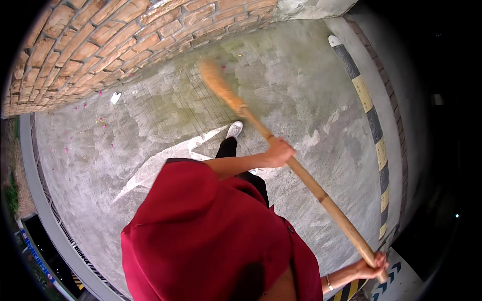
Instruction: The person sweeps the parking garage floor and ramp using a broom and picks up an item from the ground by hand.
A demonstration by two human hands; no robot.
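Note:
A broom with a long bamboo handle (321, 193) slants across the view from lower right to upper left. Its straw-coloured head (218, 83) is smeared by motion over the concrete near the brick wall. Partway down the handle, my left hand (279, 152) is wrapped round it. My right hand (372, 266), with a bracelet at the wrist, grips the handle close to its upper end. A crumpled white scrap (115, 98) and several small pink petals (104, 126) lie on the ground to the left of the broom head.
The brick wall (115, 35) runs along the far left. A black-and-yellow striped kerb bar (369, 110) lines the right. Metal drain grating (50, 200) borders the left side. My white shoe (235, 129) stands on the concrete (165, 110) beside a painted white mark (160, 163).

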